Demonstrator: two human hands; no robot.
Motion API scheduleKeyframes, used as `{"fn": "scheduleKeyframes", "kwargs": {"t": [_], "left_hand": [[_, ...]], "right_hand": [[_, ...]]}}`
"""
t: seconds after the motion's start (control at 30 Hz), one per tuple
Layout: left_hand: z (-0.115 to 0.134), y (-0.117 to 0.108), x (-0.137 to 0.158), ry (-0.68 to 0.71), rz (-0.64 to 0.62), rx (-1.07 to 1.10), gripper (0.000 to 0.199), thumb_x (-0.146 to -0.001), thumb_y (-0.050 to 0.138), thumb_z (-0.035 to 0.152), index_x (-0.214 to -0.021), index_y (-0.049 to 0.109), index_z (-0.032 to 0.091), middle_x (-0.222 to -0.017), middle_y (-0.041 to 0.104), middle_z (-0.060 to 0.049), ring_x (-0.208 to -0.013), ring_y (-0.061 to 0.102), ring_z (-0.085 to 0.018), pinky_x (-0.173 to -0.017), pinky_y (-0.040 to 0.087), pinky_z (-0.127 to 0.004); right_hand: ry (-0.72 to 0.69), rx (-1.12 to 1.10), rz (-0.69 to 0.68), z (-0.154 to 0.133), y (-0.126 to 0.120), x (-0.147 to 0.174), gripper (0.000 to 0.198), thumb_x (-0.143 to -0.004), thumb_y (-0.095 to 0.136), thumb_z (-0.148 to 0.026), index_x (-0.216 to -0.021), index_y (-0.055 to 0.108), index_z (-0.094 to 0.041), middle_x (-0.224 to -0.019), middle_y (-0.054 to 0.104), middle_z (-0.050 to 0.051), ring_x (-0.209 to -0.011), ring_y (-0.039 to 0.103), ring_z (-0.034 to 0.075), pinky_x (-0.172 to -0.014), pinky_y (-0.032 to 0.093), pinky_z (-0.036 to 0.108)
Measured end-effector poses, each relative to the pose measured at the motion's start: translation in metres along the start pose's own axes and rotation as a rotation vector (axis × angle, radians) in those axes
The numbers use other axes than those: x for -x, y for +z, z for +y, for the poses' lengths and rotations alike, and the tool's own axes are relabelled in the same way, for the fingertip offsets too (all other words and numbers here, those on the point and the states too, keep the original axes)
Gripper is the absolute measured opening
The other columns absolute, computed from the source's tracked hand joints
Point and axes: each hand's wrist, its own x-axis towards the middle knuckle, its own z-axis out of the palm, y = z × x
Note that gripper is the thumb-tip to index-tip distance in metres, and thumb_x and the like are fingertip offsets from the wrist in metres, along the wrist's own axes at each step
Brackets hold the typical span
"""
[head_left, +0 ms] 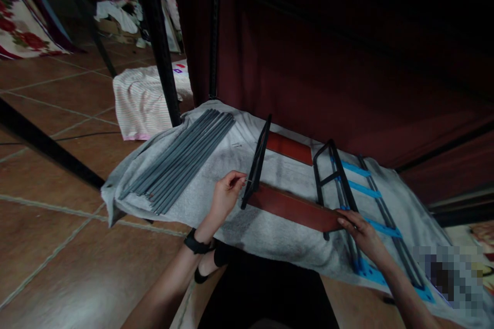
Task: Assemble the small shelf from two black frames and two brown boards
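Head view: a cloth-covered bench (pixel 198 205), draped in light grey fabric, carries long rods, flat panels and black frames.
Left hand: fingertips pinched together on a thin metal piece (pixel 248 180) beside the left black frame (pixel 259 159); the grip of this left hand (pixel 226 198) is closed on it, but the piece is too small to identify.
Left wrist: wears a black band (pixel 196 242).
Right hand: the grip of the right hand (pixel 363 234) holds the right end of the near panel (pixel 297 208), thumb and fingers close to the right black frame (pixel 329 179); whether they also press on that frame, I cannot tell.
Near panel: red-brown and long, it spans between the near parts of the two black frames.
Far panel: an orange-red far panel (pixel 289 148) lies on the cloth, beyond the near one and just right of the left black frame.
Grey rods: a row of slim grey rods (pixel 185 159) lies side by side on the left.
Small pieces: a few thin small pieces (pixel 236 145) lie between the rods and the left black frame.
Blue strips: blue strips (pixel 365 189) cross dark rods on the right.
Far side: a dark red curtain (pixel 301 72) hangs behind.
Left side: tiled floor (pixel 57 247) and a striped cloth (pixel 141 97).
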Motion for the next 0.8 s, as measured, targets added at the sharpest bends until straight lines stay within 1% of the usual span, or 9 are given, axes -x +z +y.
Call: {"fn": "scheduleKeyframes", "kwargs": {"t": [0.2,0.3,0.4,0.47,0.57,0.67,0.73,0.8], "left_hand": [[0.008,0.002,-0.006,-0.143,-0.083,0.132,0.022,-0.076,0.073,0.037,-0.082,0.070,0.017,-0.070,0.067,-0.001,-0.063,0.060,-0.014,-0.062,0.049,-0.025],[0.011,0.006,-0.007,-0.178,-0.074,0.152,0.025,-0.073,0.075,0.039,-0.081,0.069,0.016,-0.071,0.068,-0.001,-0.065,0.062,-0.014,-0.065,0.051,-0.026],[0.015,0.009,-0.006,-0.179,-0.072,0.133,0.028,-0.074,0.073,0.040,-0.085,0.069,0.015,-0.074,0.068,-0.002,-0.068,0.063,-0.015,-0.067,0.053,-0.027],[0.017,0.010,-0.005,-0.182,-0.091,0.113,0.033,-0.076,0.072,0.043,-0.094,0.069,0.015,-0.077,0.069,-0.002,-0.070,0.064,-0.015,-0.068,0.054,-0.028],[0.020,0.011,0.000,-0.172,-0.122,0.031,0.048,-0.078,0.071,0.047,-0.112,0.069,0.013,-0.085,0.071,-0.004,-0.076,0.066,-0.017,-0.073,0.055,-0.030],[0.019,0.013,0.007,-0.136,-0.127,-0.113,0.063,-0.075,0.074,0.047,-0.127,0.065,0.013,-0.091,0.072,-0.005,-0.079,0.068,-0.018,-0.075,0.056,-0.031],[0.017,0.015,0.011,-0.100,-0.112,-0.235,0.069,-0.073,0.076,0.046,-0.133,0.063,0.014,-0.093,0.073,-0.005,-0.076,0.068,-0.018,-0.072,0.056,-0.031],[0.017,0.016,0.014,-0.067,-0.088,-0.340,0.069,-0.075,0.075,0.045,-0.135,0.062,0.014,-0.091,0.073,-0.005,-0.073,0.067,-0.018,-0.069,0.055,-0.031]], "right_hand": [[-0.003,-0.027,0.005,-0.007,0.001,-0.001,0.043,-0.096,0.053,-0.058,-0.116,0.074,-0.027,-0.119,0.074,0.009,-0.115,0.067,0.031,-0.101,0.055,0.048],[-0.016,-0.043,0.015,-0.012,0.001,-0.001,0.042,-0.097,0.053,-0.057,-0.117,0.074,-0.027,-0.116,0.074,0.009,-0.113,0.068,0.030,-0.101,0.055,0.047],[-0.044,-0.037,0.022,-0.014,0.001,-0.001,0.040,-0.098,0.053,-0.054,-0.117,0.074,-0.026,-0.116,0.074,0.009,-0.112,0.068,0.030,-0.100,0.055,0.047],[-0.067,-0.031,0.018,-0.014,0.002,-0.002,0.038,-0.099,0.052,-0.051,-0.118,0.074,-0.026,-0.116,0.074,0.009,-0.112,0.068,0.029,-0.099,0.055,0.046],[-0.100,-0.005,0.023,-0.011,0.004,-0.002,0.036,-0.101,0.051,-0.047,-0.119,0.073,-0.026,-0.115,0.075,0.009,-0.108,0.069,0.028,-0.097,0.056,0.045],[-0.136,0.041,0.041,-0.008,0.005,-0.003,0.035,-0.102,0.049,-0.044,-0.119,0.073,-0.026,-0.114,0.075,0.008,-0.106,0.070,0.027,-0.095,0.055,0.046],[-0.158,0.063,0.046,-0.006,0.006,-0.003,0.034,-0.102,0.048,-0.043,-0.120,0.072,-0.027,-0.113,0.076,0.007,-0.105,0.070,0.026,-0.095,0.054,0.045],[-0.171,0.075,0.041,-0.005,0.006,-0.003,0.034,-0.103,0.047,-0.042,-0.121,0.072,-0.027,-0.114,0.076,0.007,-0.105,0.069,0.026,-0.096,0.053,0.045]]}}
